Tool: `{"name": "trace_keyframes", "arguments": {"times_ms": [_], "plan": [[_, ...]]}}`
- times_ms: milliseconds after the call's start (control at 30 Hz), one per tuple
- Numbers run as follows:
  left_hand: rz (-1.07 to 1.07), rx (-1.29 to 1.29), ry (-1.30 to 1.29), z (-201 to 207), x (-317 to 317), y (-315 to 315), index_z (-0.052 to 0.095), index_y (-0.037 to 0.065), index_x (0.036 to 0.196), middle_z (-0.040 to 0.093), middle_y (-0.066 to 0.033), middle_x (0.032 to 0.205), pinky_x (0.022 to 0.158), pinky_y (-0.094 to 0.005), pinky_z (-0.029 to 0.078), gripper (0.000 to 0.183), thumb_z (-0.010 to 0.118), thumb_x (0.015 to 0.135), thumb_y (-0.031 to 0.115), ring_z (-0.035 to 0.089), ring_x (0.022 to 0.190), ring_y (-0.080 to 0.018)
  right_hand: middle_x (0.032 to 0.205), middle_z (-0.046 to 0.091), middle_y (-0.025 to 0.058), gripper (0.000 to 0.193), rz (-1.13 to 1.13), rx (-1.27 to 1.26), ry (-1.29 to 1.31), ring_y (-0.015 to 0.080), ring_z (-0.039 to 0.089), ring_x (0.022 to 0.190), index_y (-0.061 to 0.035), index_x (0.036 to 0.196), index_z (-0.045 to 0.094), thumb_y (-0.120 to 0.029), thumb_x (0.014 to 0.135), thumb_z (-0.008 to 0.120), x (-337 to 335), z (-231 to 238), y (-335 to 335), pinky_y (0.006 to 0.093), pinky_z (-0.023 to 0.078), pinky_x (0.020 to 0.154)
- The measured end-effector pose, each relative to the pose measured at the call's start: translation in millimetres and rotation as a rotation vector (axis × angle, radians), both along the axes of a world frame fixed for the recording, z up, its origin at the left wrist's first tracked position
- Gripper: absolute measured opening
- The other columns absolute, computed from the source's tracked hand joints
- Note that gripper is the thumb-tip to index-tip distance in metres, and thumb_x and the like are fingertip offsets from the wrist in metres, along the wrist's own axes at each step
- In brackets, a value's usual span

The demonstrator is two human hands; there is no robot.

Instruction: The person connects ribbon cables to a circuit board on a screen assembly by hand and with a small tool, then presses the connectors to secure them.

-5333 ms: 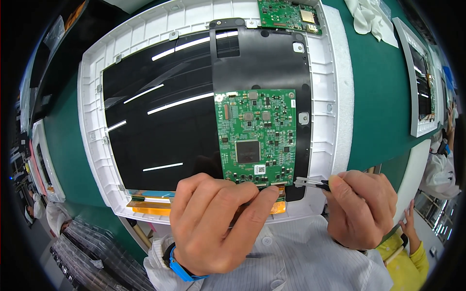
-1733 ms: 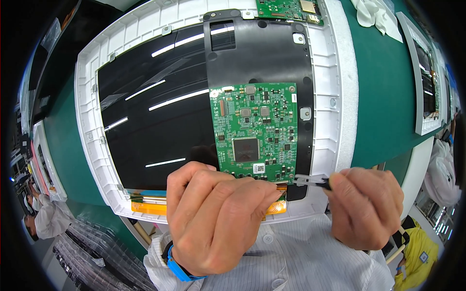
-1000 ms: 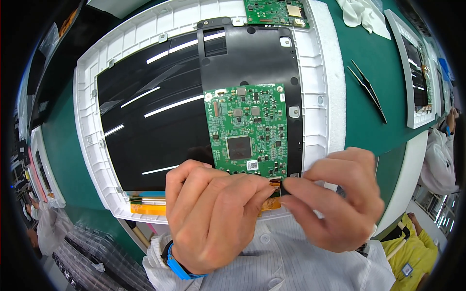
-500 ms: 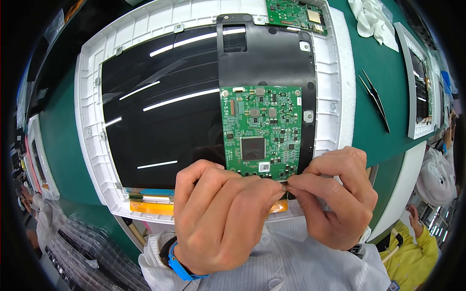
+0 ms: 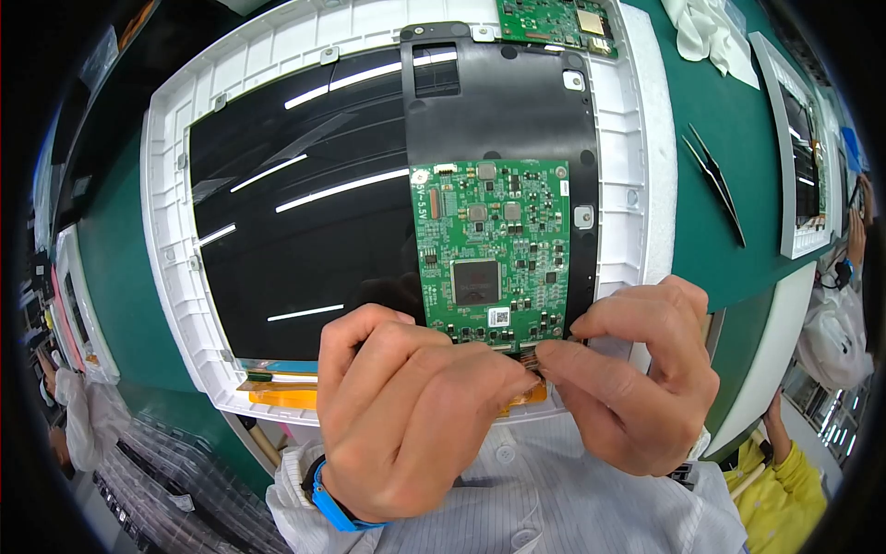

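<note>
A green circuit board point(image 5: 528, 249) with a large dark chip lies on the black plate of a display panel point(image 5: 305, 212). At its near edge, a short flat cable point(image 5: 528, 358) with fine lines meets the connector. My left hand point(image 5: 415, 415) is closed, its thumb and forefinger pinching this cable from the left. From the right, my right hand point(image 5: 646, 379) is curled, with fingertips at the cable and connector; the exact grip is partly hidden. The panel sits face down in a white plastic frame point(image 5: 169, 212).
A second green board point(image 5: 544, 23) rests at the frame's far right. Black tweezers point(image 5: 715, 185) lie on the green mat point(image 5: 688, 277), beside another framed panel point(image 5: 794, 148). An orange flex strip point(image 5: 277, 398) shows at the near edge. A person in yellow point(image 5: 784, 480) is at lower right.
My fingertips have drawn slightly apart, exposing more of the flat cable between them. The view has shifted a little. The board and panel stay put in the frame.
</note>
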State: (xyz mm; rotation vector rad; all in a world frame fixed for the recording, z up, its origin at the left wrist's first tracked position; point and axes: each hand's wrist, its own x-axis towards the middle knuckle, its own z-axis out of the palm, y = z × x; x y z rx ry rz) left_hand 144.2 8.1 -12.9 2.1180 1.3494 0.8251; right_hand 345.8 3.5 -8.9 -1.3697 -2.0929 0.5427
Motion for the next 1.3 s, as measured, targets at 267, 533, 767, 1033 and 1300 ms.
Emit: {"name": "trace_keyframes", "arguments": {"times_ms": [267, 533, 767, 1033, 1300], "plan": [[-0.011, -0.010, 0.003, 5, -10, 1, 0.070, 0.009, 0.086, 0.076, -0.0022, 0.083, 0.078, -0.0405, 0.047, 0.032, 0.094, 0.067, 0.005, 0.062, 0.074, -0.0183, 0.093, 0.066, 0.0021, 0.037, -0.013, 0.117, -0.034, 0.0181, 0.062, 0.079, -0.0080, 0.090, 0.077, -0.014, 0.053, 0.075, -5, -7, -5, 0.0344, 0.035, 0.077], [-0.010, -0.086, -0.054, 2, -15, -3, 0.067, 0.009, 0.087, 0.075, -0.0029, 0.082, 0.080, -0.0385, 0.047, 0.030, 0.085, 0.070, -0.008, 0.064, 0.076, -0.0200, 0.092, 0.065, 0.0008, 0.037, -0.021, 0.126, -0.054, 0.0169, 0.061, 0.078, -0.0097, 0.090, 0.077, -0.012, 0.053, 0.075, -10, -5, -6, 0.0338, 0.036, 0.078], [-0.024, -0.103, -0.085, 3, -13, 0, 0.065, 0.009, 0.088, 0.075, -0.0023, 0.081, 0.082, -0.0385, 0.047, 0.031, 0.086, 0.071, -0.007, 0.064, 0.077, -0.0197, 0.091, 0.065, 0.0004, 0.037, -0.029, 0.141, -0.055, 0.0165, 0.061, 0.077, -0.0095, 0.090, 0.078, -0.012, 0.053, 0.074, -9, -6, -6, 0.0331, 0.036, 0.078], [-0.004, -0.084, -0.048, 1, -8, 0, 0.066, 0.010, 0.088, 0.075, -0.0017, 0.082, 0.084, -0.0390, 0.047, 0.029, 0.085, 0.073, -0.005, 0.063, 0.078, -0.0186, 0.091, 0.067, 0.0007, 0.040, -0.016, 0.178, -0.089, 0.0157, 0.061, 0.075, -0.0076, 0.091, 0.080, -0.013, 0.051, 0.074, -3, -5, -4, 0.0326, 0.036, 0.075], [0.009, -0.082, -0.044, 0, -8, -1, 0.067, 0.010, 0.088, 0.076, -0.0012, 0.083, 0.084, -0.0394, 0.048, 0.028, 0.086, 0.074, -0.004, 0.063, 0.077, -0.0176, 0.088, 0.067, 0.0012, 0.038, -0.016, 0.180, -0.075, 0.0162, 0.061, 0.072, -0.0066, 0.090, 0.080, -0.011, 0.053, 0.076, -4, -10, -3, 0.0323, 0.038, 0.076]]}}
